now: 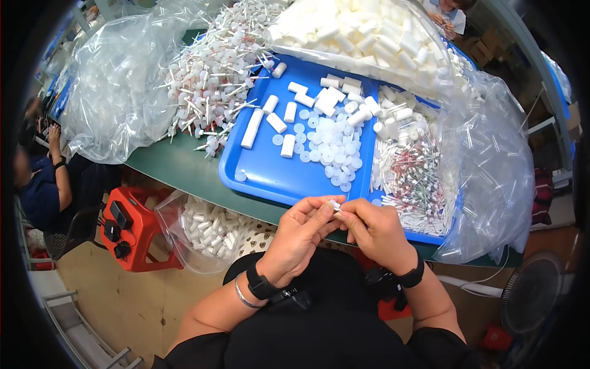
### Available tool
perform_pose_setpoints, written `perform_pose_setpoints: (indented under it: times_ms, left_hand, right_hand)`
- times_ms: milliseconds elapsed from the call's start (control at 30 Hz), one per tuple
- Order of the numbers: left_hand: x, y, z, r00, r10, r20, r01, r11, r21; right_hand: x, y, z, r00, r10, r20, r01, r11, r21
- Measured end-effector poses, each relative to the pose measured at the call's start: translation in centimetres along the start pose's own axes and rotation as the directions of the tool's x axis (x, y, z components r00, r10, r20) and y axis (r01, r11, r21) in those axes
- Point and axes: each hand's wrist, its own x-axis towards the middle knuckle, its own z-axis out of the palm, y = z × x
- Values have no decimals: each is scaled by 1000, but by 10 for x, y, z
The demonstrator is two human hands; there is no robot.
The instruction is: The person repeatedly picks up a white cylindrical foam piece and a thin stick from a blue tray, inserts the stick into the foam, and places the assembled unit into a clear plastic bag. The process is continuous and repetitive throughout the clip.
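Note:
In front of my body, both hands meet just over the near edge of the blue tray (276, 179). My left hand (301, 232) pinches a small white piece (335, 205) between thumb and forefinger. Closed on the same piece from the other side is my right hand (376, 229); the fingertips hide most of it, so its exact kind cannot be told. Beyond the hands, translucent white discs (329, 147) lie heaped in the tray. White foam-like cylinders (287, 146) are scattered to their left and behind them.
Small parts with white stems (212, 86) are piled at the back left. A large bag of white cylinders (369, 37) stands behind the tray. Thin white and red pieces (412, 178) fill a right-hand tray. An orange stool (138, 230) and a fan (531, 292) flank me; other people sit nearby.

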Motion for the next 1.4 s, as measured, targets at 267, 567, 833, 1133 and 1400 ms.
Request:
perform_pose_setpoints:
  times_ms: [267, 567, 833, 1133, 1400]
  left_hand:
    - [2, 16, 1, 1000, 11, 9, -12, 998, 57]
    - [2, 17, -8, 999, 40, -20, -39, 998, 50]
    - [5, 15, -3, 1000, 16, 17, -17, 998, 56]
    - [8, 9, -7, 996, -11, 85, 7, 999, 47]
    - [4, 18, -4, 994, 57, 91, -67, 992, 109]
  right_hand:
    - [98, 50, -67, 960, -244, -137, 74, 694, -716]
    - [95, 59, -65, 992, -128, -8, 65, 553, -831]
    - [96, 71, -62, 990, -101, 93, 118, 281, -952]
    - [96, 89, -64, 984, -158, 82, 122, 265, -957]
    - [78, 30, -67, 946, -323, -26, 175, 576, -799]
